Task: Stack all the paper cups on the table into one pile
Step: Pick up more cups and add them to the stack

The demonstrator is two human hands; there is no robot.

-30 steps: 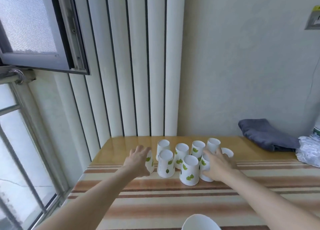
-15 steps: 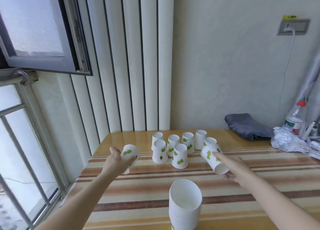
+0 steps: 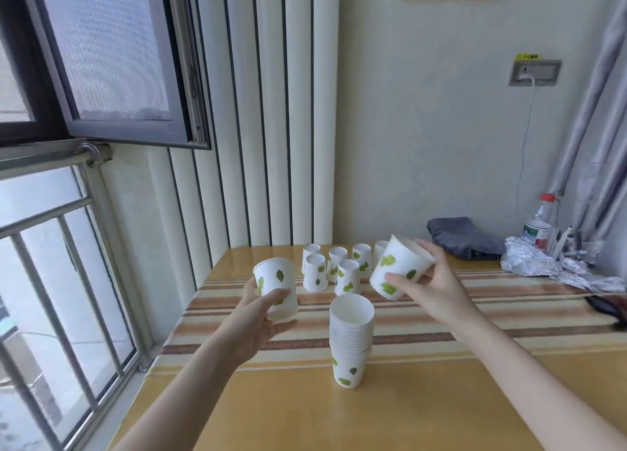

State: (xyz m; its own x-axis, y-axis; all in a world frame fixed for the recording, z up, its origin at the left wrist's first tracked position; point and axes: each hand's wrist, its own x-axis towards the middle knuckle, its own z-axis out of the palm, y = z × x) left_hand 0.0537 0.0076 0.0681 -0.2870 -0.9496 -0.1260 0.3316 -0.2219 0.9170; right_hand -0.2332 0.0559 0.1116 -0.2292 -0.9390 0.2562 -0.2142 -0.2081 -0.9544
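A tall pile of nested white paper cups with green leaves stands upright mid-table, mouth up. My left hand holds one leaf-printed cup upright, left of the pile and raised off the table. My right hand grips another cup, tilted on its side with its mouth toward the right, above and right of the pile. Several more cups stand upside down in a cluster behind the pile.
The wooden table carries a striped runner. At the back right lie a folded grey cloth, crumpled foil and a plastic bottle. A dark object sits at the right edge. Window bars lie to the left.
Both hands lifted a cup from the far cluster and drew it back toward the pile. The view tilted down, so the whole pile now shows.
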